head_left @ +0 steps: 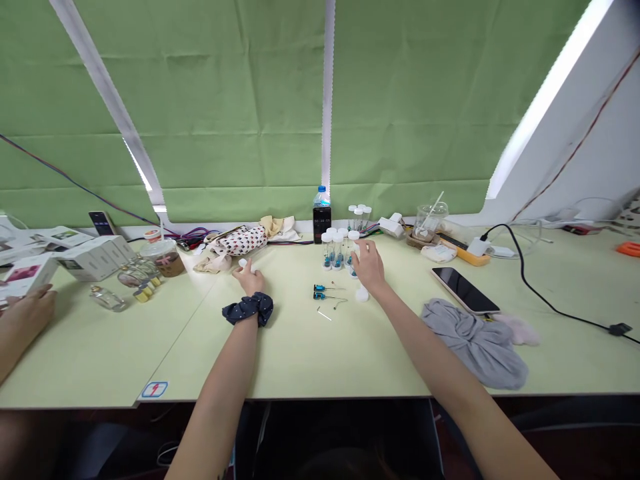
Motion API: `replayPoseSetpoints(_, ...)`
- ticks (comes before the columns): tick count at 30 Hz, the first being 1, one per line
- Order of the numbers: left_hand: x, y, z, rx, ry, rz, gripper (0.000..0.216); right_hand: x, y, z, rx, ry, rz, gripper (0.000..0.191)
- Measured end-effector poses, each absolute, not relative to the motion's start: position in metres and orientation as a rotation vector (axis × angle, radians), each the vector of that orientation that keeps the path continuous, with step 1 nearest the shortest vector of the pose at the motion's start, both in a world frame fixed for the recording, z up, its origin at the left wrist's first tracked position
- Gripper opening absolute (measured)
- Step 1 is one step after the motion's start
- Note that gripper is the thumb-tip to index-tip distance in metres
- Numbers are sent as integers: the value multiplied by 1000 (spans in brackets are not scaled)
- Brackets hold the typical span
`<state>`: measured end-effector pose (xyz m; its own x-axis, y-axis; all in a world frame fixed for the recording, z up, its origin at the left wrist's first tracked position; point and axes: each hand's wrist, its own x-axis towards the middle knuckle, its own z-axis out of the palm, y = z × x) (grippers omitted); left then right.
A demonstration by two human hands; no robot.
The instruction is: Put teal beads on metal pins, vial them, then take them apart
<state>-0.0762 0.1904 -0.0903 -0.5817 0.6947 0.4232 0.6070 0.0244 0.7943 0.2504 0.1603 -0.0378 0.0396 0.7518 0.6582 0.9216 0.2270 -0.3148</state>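
Note:
My left hand [249, 280], a dark dotted scrunchie [248, 309] at its wrist, is closed on a small clear vial with a white end [243, 263]; its outline is faint. My right hand [371, 265] has its fingers closed at a white-capped vial [354, 235] on the right of the group, partly hiding it. Several clear vials [337, 257] with white caps and blue pieces inside stand upright beside it. A loose white cap [362, 294] lies below my right hand. Two blue-handled small tools with thin wires [320, 292] and a small hex key [324, 313] lie between my hands.
Behind the vials stand a phone [322, 224] showing a timer and a bottle [321, 195]. More capped vials [359, 217] are farther back. A phone [465, 291] and grey cloth [475, 343] lie right. At left are boxes [95, 259], glass bottles [107, 299] and another person's hand [30, 313].

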Motion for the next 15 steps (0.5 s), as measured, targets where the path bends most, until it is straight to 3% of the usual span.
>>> replayPoseSetpoints(4,-59,183,-82,1555,2142,1654,38,257,153,-26,-1529,-1624,-267,32)
replayPoseSetpoints(7,-34,172,-74,1835,1852,1660,38,260,145,-13,-1479,-1510,-176,24)
replayPoseSetpoints(9,-12,161,-70,2016,1564,1601,41,257,140,-9,-1441,-1433,77,17)
replayPoseSetpoints(13,29,138,-64,2235,1075,1389,48,239,137,-18,-1315,-1202,870,31)
replayPoseSetpoints(15,37,133,-63,2192,1065,1411,41,228,138,-27,-1299,-1126,1083,34)
